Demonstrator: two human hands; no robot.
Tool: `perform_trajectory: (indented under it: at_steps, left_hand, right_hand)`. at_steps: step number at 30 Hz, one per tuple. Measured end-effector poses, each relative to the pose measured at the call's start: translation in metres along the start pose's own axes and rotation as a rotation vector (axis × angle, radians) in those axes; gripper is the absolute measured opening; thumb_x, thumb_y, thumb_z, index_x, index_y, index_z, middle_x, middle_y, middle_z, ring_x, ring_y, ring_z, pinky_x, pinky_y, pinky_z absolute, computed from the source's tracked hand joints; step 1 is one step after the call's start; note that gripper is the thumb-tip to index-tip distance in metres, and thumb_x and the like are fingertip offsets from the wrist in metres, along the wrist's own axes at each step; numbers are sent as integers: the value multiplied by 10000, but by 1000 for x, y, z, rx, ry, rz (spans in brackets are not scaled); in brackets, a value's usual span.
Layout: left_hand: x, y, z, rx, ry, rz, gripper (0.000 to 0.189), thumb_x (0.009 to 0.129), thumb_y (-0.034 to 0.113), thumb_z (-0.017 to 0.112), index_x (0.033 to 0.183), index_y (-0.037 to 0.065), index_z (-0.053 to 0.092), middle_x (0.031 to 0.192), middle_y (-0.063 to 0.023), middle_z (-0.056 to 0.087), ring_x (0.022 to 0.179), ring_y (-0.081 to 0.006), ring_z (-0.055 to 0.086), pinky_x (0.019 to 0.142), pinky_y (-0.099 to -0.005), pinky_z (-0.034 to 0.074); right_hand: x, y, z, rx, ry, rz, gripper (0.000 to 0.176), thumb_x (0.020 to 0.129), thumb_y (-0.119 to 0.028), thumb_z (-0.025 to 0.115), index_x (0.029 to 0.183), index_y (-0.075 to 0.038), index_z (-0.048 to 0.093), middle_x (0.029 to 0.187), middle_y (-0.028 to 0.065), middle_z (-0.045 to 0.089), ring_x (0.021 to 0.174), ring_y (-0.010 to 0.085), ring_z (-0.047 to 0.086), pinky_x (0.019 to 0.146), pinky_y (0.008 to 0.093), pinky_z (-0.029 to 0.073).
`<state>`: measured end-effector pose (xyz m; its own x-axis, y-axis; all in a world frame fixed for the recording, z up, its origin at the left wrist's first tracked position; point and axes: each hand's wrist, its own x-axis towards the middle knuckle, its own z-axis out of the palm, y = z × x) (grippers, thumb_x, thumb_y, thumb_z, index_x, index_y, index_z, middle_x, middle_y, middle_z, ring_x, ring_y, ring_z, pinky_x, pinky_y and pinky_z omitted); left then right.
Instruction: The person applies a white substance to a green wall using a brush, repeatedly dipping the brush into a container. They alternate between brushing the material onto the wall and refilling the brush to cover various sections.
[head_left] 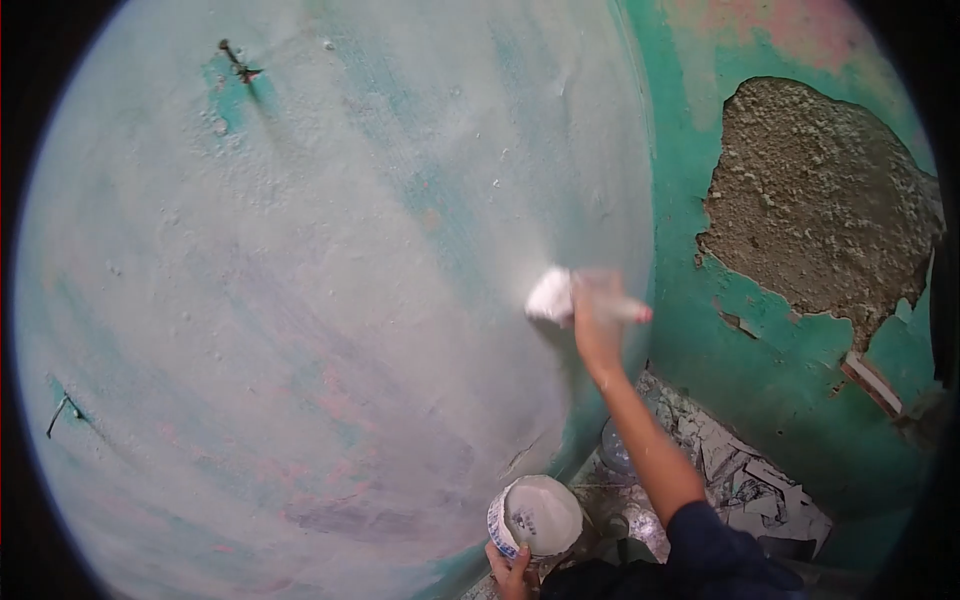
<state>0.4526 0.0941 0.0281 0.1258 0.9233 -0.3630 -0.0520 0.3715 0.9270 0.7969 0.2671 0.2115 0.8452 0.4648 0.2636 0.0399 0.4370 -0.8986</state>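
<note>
My right hand (597, 310), blurred by motion, grips a paintbrush (551, 295) whose bristles are loaded with white paint. The bristles are right at the wall (400, 250), which carries streaky white paint over turquoise, pink and lilac patches. The reddish tip of the brush handle points right. Low in the view, my left hand (514, 572) is closed on the near side of a round tub (494, 515) with a blue pattern on its outside. Whitish paint coats the inside of the tub. My left fingers are partly hidden beneath it.
A nail (238, 62) sticks out at the upper left, and a bent wire (62, 412) at the lower left. The green side wall (690, 290) has a large bare plaster patch (815, 190). Paint flakes and debris (760, 490) litter the floor in the corner.
</note>
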Motion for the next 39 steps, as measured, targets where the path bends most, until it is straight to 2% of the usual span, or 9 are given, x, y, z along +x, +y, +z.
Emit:
perform_trajectory:
  at_steps: [7,12,15,19,22,24,29,35,39]
  left_hand:
    - [-10,-2,-30,-91,-23,-100,610,967,142,627,1489,71,319,1332,-163,488,1130,-257,573,801,-361,542]
    - [-4,-37,-72,633,-31,979,478,957,71,606,1421,68,494,1373,-256,417,1208,-365,511,901,-395,502]
    - [-28,-8,-61,-423,-15,52,512,959,67,592,1451,63,451,1409,-267,389,1261,-423,469,954,-472,476]
    - [-53,5,-57,-455,-30,248,608,824,82,622,1370,44,359,1295,-170,508,1205,-321,539,996,-502,482]
    - [-34,-43,-100,589,-8,810,610,946,101,619,1485,88,334,1431,-208,392,1268,-380,474,950,-468,482]
    - [-49,-12,-78,-239,-17,201,680,938,125,635,1497,103,249,1433,-165,399,1269,-337,479,937,-439,494]
    - [-62,-4,-57,-311,87,1,687,940,116,632,1510,104,249,1427,-165,403,1248,-308,485,922,-411,501]
    - [-36,-64,-53,150,106,292,641,892,34,650,1473,103,387,1388,-214,436,1169,-362,542,900,-402,507]
    - [-66,-21,12,357,134,526,567,852,-37,625,1400,60,515,1358,-302,447,1134,-467,554,907,-452,490]
  right_hand:
    - [57,-78,50,435,-78,-152,297,969,-277,576,1167,-73,489,1133,129,596,1061,203,576,904,325,485]
    - [-13,105,-8,311,141,92,349,977,-291,562,1241,-81,472,1231,113,535,1072,238,592,863,366,537]
    - [-45,157,-40,343,201,326,325,970,-273,561,1211,-64,502,1152,111,578,997,204,619,771,327,560]
    - [-25,132,-43,-8,40,263,288,960,-255,545,1107,-8,554,951,103,642,687,160,643,613,292,539]
    - [52,85,-15,-390,21,46,297,918,-273,568,1065,-15,564,1045,161,660,838,192,675,766,350,532]
    - [31,-45,16,-192,56,18,294,939,-280,564,1108,-40,551,1026,143,657,838,212,669,769,362,537]
    - [62,-89,41,407,-85,-194,300,985,-301,554,1177,-75,507,1129,126,605,1050,224,593,892,372,491]
    - [4,120,-13,318,144,155,523,993,-309,571,1399,-46,371,1303,145,523,1198,265,526,1042,385,417]
    - [-31,156,-53,214,94,260,322,1006,-274,552,1228,-63,453,1187,131,570,989,211,640,700,294,554]
